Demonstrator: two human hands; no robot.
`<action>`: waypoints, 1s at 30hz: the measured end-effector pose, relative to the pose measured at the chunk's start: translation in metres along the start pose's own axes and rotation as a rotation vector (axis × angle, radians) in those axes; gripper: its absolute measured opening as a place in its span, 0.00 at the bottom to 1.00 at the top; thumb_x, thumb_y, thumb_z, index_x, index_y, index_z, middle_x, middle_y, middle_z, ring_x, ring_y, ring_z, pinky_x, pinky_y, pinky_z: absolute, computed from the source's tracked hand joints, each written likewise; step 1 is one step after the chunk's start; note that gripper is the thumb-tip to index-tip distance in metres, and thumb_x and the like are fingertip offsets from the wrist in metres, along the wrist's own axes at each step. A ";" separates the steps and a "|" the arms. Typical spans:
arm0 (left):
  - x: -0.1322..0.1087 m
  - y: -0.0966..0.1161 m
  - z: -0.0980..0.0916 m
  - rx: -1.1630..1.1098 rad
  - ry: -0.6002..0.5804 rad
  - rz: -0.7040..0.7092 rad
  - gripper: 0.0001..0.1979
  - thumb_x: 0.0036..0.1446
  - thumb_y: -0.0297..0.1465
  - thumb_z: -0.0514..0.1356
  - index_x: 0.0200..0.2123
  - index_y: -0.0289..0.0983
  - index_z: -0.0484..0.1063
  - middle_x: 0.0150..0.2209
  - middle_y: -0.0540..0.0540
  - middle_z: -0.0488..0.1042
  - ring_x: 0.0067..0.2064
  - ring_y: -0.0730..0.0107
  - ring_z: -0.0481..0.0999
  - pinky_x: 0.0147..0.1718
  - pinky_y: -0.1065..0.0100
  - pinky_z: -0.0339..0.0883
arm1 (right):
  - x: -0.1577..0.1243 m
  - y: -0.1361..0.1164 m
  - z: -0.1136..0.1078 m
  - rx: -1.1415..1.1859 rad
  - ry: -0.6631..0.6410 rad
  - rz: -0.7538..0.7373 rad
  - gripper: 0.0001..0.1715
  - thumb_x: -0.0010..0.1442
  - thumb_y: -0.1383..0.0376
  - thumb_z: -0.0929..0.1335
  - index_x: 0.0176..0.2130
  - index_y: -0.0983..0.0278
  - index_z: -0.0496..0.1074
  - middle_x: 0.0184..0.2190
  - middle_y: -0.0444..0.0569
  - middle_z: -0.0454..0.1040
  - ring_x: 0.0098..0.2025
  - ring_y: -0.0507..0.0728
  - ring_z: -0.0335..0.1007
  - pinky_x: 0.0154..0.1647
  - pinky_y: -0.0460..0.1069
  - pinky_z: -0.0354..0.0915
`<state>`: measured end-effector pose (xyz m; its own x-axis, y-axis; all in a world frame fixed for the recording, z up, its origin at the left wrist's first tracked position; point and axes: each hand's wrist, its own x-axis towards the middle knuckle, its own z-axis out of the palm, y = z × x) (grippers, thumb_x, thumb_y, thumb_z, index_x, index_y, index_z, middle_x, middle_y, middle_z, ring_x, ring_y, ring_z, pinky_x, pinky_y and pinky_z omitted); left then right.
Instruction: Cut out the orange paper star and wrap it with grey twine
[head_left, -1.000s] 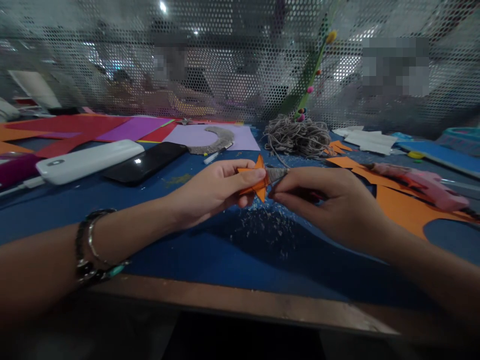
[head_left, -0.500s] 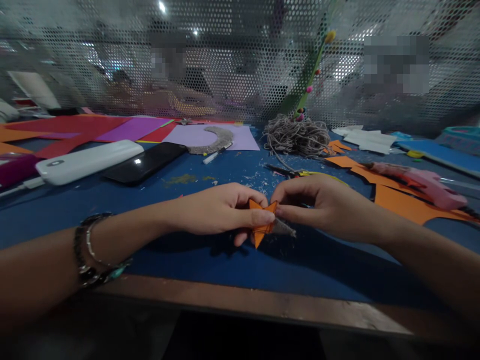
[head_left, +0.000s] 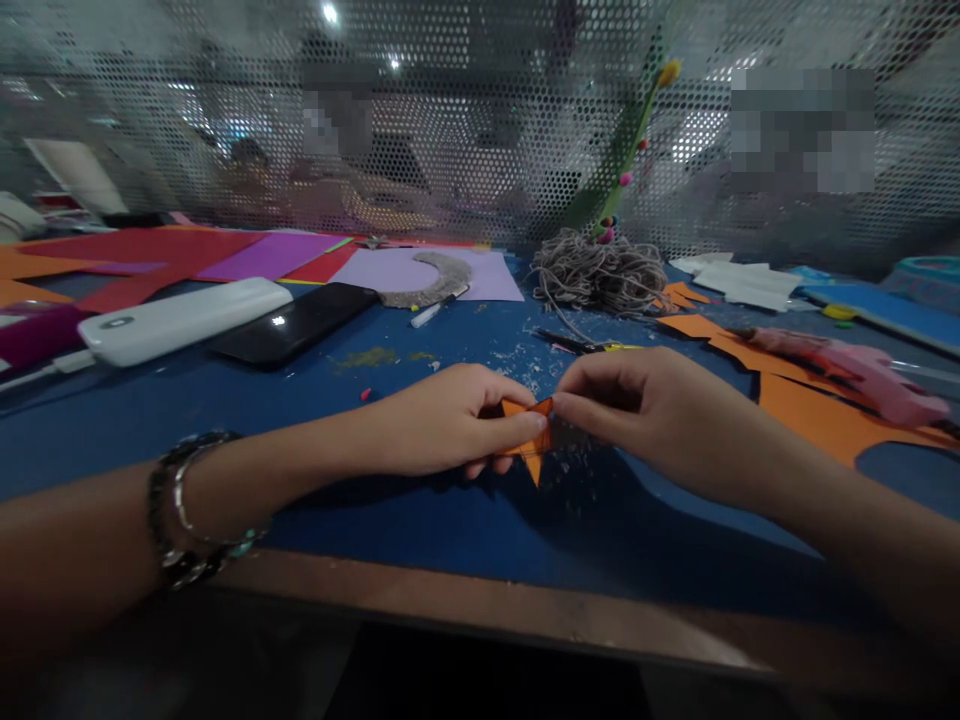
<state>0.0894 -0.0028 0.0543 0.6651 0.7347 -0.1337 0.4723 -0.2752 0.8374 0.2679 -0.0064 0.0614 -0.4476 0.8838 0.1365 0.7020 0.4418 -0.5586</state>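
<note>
My left hand [head_left: 465, 420] pinches a small orange paper star [head_left: 533, 466] between thumb and fingers, just above the blue table near its front edge. One point of the star hangs downward, and dark lines cross the paper. At the star's upper right point, my right hand [head_left: 637, 405] has thumb and forefinger pressed together on its tip. Part of the star is hidden behind my left thumb. Whether a thread runs between the fingers is too small to tell.
Behind my hands lie scissors [head_left: 566, 342], a grey yarn heap [head_left: 596, 272] and a yarn-covered crescent [head_left: 431, 283]. A black phone [head_left: 300, 325] and white device [head_left: 184, 318] are left. Orange sheets [head_left: 806, 410] and a pink glue gun [head_left: 862, 370] lie right.
The star has turned, its lower point now further right. The greyish strand seen right of it no longer shows. My right hand has shifted slightly right.
</note>
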 end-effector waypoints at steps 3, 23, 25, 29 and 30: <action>0.001 -0.001 0.001 0.003 -0.001 0.012 0.12 0.57 0.33 0.50 0.25 0.34 0.66 0.18 0.56 0.64 0.16 0.84 0.61 0.15 0.81 0.55 | -0.001 -0.001 -0.001 0.046 -0.029 0.018 0.15 0.53 0.57 0.63 0.23 0.64 0.70 0.15 0.42 0.64 0.17 0.47 0.55 0.16 0.43 0.50; 0.003 -0.003 -0.003 -0.110 0.110 0.071 0.12 0.57 0.30 0.50 0.23 0.33 0.66 0.17 0.56 0.61 0.16 0.84 0.59 0.18 0.80 0.54 | -0.008 -0.006 -0.001 -0.259 0.122 -0.499 0.10 0.56 0.70 0.62 0.27 0.66 0.70 0.22 0.43 0.70 0.22 0.47 0.62 0.24 0.42 0.55; 0.004 -0.003 -0.004 -0.146 0.128 0.090 0.13 0.57 0.30 0.50 0.22 0.33 0.65 0.17 0.56 0.61 0.17 0.84 0.59 0.18 0.79 0.54 | -0.008 -0.005 -0.001 -0.326 0.154 -0.561 0.10 0.56 0.70 0.61 0.26 0.66 0.69 0.22 0.44 0.70 0.23 0.47 0.62 0.24 0.42 0.55; 0.006 -0.004 -0.005 -0.214 0.186 0.115 0.13 0.59 0.30 0.49 0.23 0.33 0.65 0.19 0.56 0.62 0.18 0.85 0.59 0.19 0.80 0.54 | -0.006 -0.003 -0.001 -0.359 0.165 -0.579 0.10 0.56 0.71 0.61 0.27 0.65 0.68 0.22 0.44 0.69 0.22 0.47 0.61 0.24 0.42 0.54; 0.007 -0.005 -0.005 -0.238 0.197 0.121 0.14 0.59 0.30 0.49 0.23 0.33 0.65 0.19 0.56 0.62 0.18 0.85 0.59 0.19 0.81 0.54 | -0.006 -0.002 -0.002 -0.354 0.162 -0.585 0.09 0.56 0.71 0.61 0.27 0.65 0.68 0.22 0.43 0.69 0.22 0.47 0.61 0.24 0.42 0.54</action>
<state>0.0891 0.0066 0.0519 0.5729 0.8174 0.0601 0.2324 -0.2324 0.9444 0.2698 -0.0122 0.0630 -0.7376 0.4858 0.4690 0.5218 0.8509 -0.0607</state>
